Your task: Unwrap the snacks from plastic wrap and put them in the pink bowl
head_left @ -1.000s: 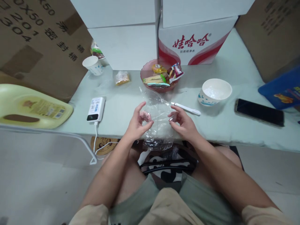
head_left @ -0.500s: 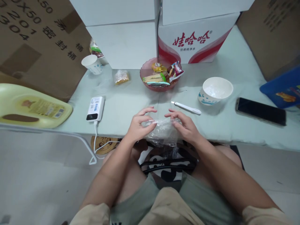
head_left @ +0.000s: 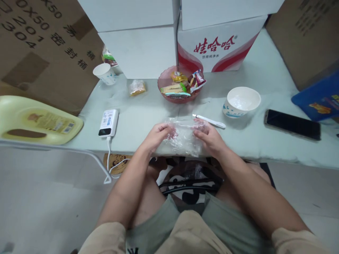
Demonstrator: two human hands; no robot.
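Observation:
A crinkled clear plastic bag (head_left: 182, 139) stretches between my two hands at the table's front edge. My left hand (head_left: 158, 135) pinches its left side, with some fingers seen through the film. On the other side, my right hand (head_left: 210, 137) grips the bag, thumb on top. Just beyond my right hand lies a slim white pen-like tool (head_left: 210, 121), its tip pointing left. Farther back stands a pink bowl (head_left: 162, 84) with wrapped snacks and a bundle of thin sticks in it.
A paper bowl (head_left: 242, 102) and a black phone (head_left: 292, 125) are on the right. To the left are a power bank (head_left: 108, 122) with a cable, a paper cup (head_left: 105, 74), a small yellow packet (head_left: 137, 87) and a yellow jug (head_left: 58, 123). White boxes (head_left: 140, 53) stand behind.
My fingers have closed from a spread pose onto the bag's sides. The bag has risen from below the table edge and now spreads wider between my hands.

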